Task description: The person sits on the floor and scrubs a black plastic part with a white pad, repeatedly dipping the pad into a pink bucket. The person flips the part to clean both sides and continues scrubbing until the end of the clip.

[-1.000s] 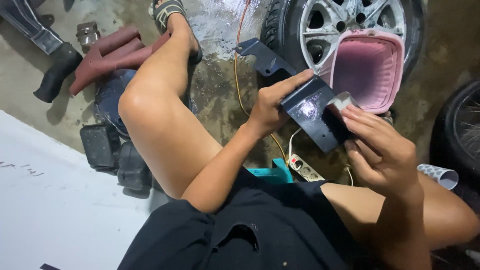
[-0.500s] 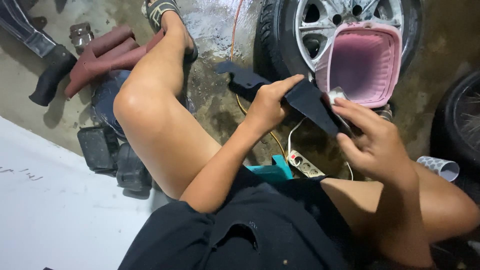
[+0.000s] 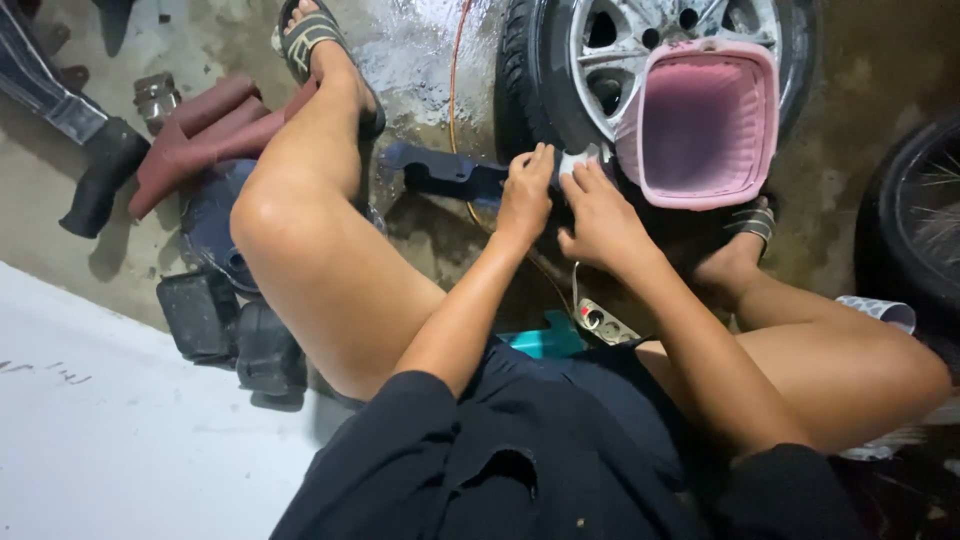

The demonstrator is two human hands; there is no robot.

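My left hand (image 3: 525, 195) grips a long black plastic panel (image 3: 445, 175) held low over the wet floor, in front of a tyre on a silver wheel (image 3: 535, 70). My right hand (image 3: 600, 215) sits next to it on the same panel, fingers closed on a small white pad (image 3: 577, 160) pressed against the part. The panel's right end is hidden under both hands. My bare knees frame the hands on either side.
A pink plastic basket (image 3: 705, 125) leans on the wheel. An orange cable (image 3: 455, 70) runs down to a power strip (image 3: 605, 322). Dark red panels (image 3: 200, 135) and black parts (image 3: 200, 310) lie left. Another tyre (image 3: 920, 220) stands right. A white surface (image 3: 120, 440) lies at the lower left.
Both hands have lowered the black panel from chest height down towards the floor by the tyre. The panel has turned flatter and now points left.
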